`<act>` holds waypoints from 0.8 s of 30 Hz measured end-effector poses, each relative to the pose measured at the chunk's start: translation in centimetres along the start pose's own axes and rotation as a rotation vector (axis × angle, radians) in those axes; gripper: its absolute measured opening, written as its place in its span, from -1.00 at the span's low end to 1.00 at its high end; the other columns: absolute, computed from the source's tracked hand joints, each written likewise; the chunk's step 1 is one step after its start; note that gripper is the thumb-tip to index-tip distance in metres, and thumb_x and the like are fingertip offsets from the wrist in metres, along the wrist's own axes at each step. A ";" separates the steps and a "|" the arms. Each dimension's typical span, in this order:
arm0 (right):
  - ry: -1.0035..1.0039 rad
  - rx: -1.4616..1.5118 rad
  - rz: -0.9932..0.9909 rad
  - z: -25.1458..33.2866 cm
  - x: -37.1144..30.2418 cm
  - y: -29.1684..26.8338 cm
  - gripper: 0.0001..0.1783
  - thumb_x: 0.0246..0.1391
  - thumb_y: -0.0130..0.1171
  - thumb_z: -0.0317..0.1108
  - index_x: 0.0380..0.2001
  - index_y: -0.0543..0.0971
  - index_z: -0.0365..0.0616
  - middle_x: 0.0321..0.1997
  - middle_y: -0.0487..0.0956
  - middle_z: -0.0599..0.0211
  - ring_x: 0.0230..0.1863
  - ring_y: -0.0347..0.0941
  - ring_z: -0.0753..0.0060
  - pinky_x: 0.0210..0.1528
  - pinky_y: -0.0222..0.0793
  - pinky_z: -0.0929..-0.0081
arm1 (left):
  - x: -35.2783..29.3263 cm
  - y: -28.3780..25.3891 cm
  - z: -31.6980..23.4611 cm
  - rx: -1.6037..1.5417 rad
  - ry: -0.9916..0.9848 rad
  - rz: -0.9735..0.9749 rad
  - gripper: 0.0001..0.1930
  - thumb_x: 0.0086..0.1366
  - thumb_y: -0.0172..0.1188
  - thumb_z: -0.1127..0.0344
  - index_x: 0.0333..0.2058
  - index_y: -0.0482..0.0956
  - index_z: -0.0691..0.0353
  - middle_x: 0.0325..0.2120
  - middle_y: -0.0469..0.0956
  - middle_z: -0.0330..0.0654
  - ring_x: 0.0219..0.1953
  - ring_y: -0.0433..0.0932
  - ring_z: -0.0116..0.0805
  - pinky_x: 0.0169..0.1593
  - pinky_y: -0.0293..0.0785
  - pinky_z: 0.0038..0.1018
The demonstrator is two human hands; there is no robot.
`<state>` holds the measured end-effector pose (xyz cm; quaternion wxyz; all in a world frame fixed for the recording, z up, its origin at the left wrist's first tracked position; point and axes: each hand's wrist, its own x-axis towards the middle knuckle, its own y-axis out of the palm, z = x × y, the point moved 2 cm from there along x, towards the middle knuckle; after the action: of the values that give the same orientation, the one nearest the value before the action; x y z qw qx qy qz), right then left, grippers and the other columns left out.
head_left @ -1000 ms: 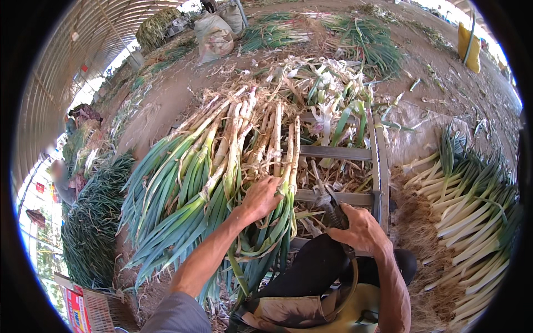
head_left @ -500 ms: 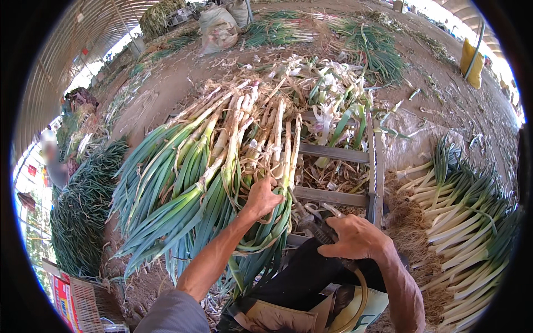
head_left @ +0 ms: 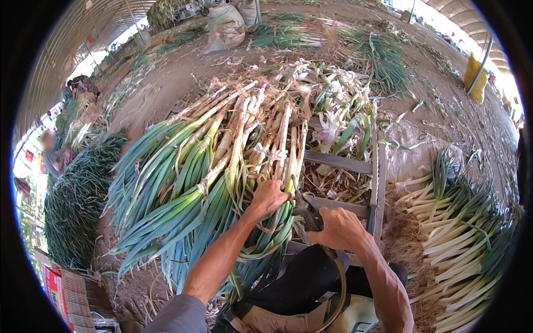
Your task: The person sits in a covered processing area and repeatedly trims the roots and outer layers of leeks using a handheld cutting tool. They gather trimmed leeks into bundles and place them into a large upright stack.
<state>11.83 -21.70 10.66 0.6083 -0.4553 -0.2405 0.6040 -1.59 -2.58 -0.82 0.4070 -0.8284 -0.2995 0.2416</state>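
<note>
A pile of long green onions (head_left: 194,194), with soil-stained stalks and roots pointing away from me, lies over a metal rack (head_left: 341,164). At the pile's right edge, my left hand (head_left: 270,198) is closed around an onion stalk, its fingers partly hidden. Just right of it, my right hand (head_left: 340,232) is curled on a dark nozzle tool (head_left: 310,215) with a yellowish hose (head_left: 342,280) running down from it. The nozzle end is close to the stalk in my left hand; whether they touch I cannot tell.
Peeled white onions (head_left: 452,238) lie in a long row on my right. Stripped skins (head_left: 338,91) heap behind the rack. A dark green onion stack (head_left: 83,205) stands left, beside another person (head_left: 53,158). Sacks (head_left: 226,29) and more bundles (head_left: 286,34) are farther back.
My right hand and the nozzle tool have moved up and left, closer to my left hand. My left hand keeps its hold on the stalk and has shifted slightly right.
</note>
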 end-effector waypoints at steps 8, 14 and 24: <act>0.097 0.078 -0.068 -1.6 5.0 1.3 -0.39 -0.23 0.33 0.02 -0.36 0.61 -0.42 -0.45 0.63 -0.18 -0.35 0.62 -0.14 -0.22 0.52 0.08 | -0.4 0.6 -0.8 -0.036 -0.093 -0.023 -0.51 0.01 0.25 0.01 -0.39 0.62 0.45 -0.39 0.62 0.27 -0.26 0.63 0.24 -0.10 0.52 -0.02; 0.093 0.093 -0.142 -2.3 8.7 1.8 -0.43 -0.25 0.36 -0.03 -0.33 0.61 -0.38 -0.44 0.62 -0.18 -0.34 0.61 -0.13 -0.22 0.51 0.10 | -0.4 0.8 -0.3 -0.056 -0.134 -0.014 -0.50 0.02 0.29 0.03 -0.30 0.63 0.46 -0.34 0.61 0.28 -0.21 0.62 0.22 -0.08 0.51 -0.04; 0.139 0.171 -0.186 -2.8 13.9 1.6 -0.42 -0.27 0.29 -0.06 -0.36 0.61 -0.47 -0.36 0.64 -0.25 -0.27 0.62 -0.18 -0.19 0.53 0.08 | -0.5 0.5 -1.0 -0.109 -0.146 0.025 -0.57 -0.03 0.26 0.11 -0.26 0.69 0.33 -0.36 0.63 0.21 -0.21 0.62 0.21 -0.08 0.53 -0.04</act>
<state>15.53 -9.39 4.42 0.7135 -0.4182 -0.1866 0.5303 -1.14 -3.68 -0.56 0.3353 -0.8332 -0.3306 0.2900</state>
